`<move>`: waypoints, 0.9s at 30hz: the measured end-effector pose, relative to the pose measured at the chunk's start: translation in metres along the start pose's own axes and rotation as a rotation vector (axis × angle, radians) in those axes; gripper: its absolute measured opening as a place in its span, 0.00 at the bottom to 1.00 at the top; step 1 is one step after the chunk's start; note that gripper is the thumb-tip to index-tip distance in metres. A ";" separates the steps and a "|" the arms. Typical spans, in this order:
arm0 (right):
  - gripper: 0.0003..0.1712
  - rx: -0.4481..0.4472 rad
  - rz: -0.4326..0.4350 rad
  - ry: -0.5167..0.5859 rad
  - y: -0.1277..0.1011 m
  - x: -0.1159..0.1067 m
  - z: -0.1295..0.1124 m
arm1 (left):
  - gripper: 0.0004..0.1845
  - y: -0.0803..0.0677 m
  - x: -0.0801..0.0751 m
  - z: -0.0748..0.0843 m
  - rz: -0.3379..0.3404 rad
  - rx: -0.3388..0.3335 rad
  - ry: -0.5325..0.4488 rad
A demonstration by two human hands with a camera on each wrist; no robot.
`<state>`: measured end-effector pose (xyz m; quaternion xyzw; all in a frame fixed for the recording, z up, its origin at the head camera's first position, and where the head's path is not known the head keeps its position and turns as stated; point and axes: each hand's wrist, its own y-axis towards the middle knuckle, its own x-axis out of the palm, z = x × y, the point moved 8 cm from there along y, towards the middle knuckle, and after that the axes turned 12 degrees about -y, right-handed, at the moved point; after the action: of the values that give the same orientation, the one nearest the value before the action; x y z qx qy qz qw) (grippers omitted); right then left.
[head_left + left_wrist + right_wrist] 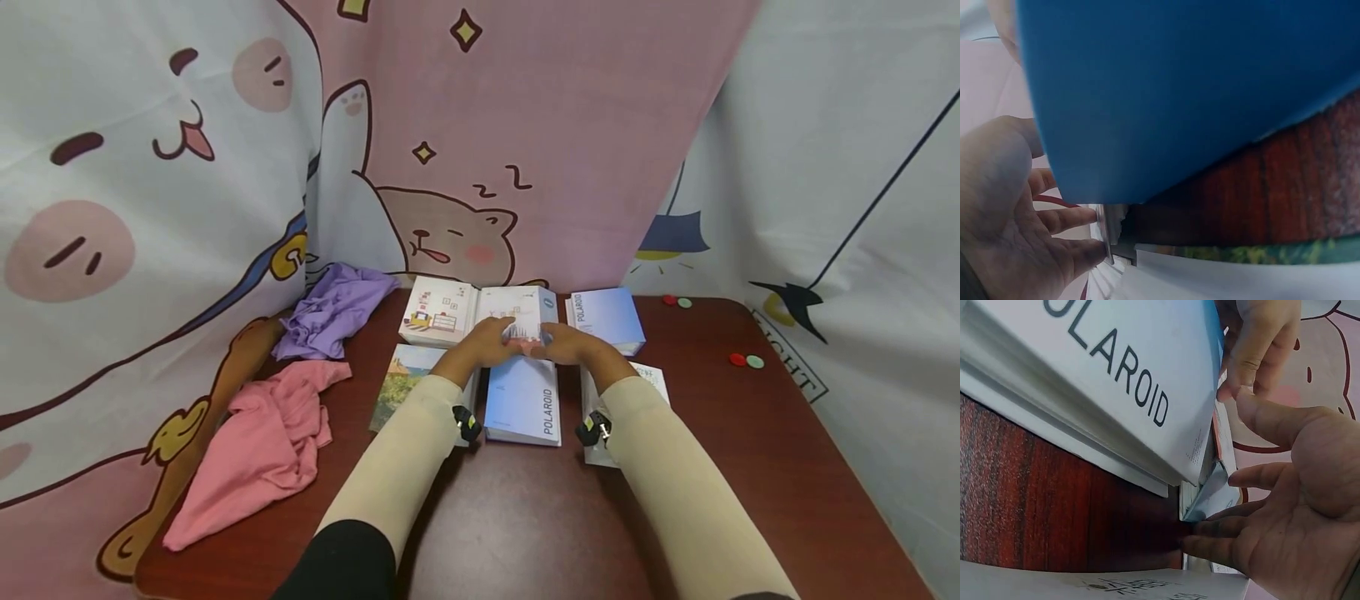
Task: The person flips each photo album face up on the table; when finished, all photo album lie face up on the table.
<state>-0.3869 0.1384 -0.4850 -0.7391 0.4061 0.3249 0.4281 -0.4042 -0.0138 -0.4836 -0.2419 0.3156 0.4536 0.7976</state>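
Note:
Both hands are at a white album with a printed drawing [510, 304], in the middle of the back row. The left hand [491, 340] lies at its near left corner, fingers stretched forward in the left wrist view. At the near right corner is the right hand [567, 344], its fingers reaching along the side in the right wrist view. The two thumbs come close together at the near edge. Directly in front lies a blue-and-white POLAROID album [522, 400]; its blue cover [1166, 94] fills much of the left wrist view.
An illustrated white album [438, 307] and a blue album [609, 317] flank the back row. A landscape-cover album [405, 383] and a white album [651, 379] lie partly under the forearms. Purple cloth [337, 308] and pink cloth [270, 425] lie left; red discs [738, 359] and green discs [755, 362] right.

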 end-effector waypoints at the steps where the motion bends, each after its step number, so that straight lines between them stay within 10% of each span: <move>1: 0.50 0.002 0.000 -0.002 0.000 0.000 0.000 | 0.41 0.000 0.000 0.000 0.000 0.002 0.003; 17: 0.52 0.036 0.228 0.104 -0.013 -0.034 0.000 | 0.50 0.000 0.002 -0.001 -0.018 0.035 -0.100; 27: 0.53 -0.135 0.340 0.356 -0.040 -0.065 -0.017 | 0.68 0.006 -0.005 0.019 0.025 0.174 -0.254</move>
<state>-0.3797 0.1567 -0.4092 -0.7326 0.5710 0.2831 0.2387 -0.4061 -0.0013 -0.4671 -0.1085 0.2532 0.4613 0.8434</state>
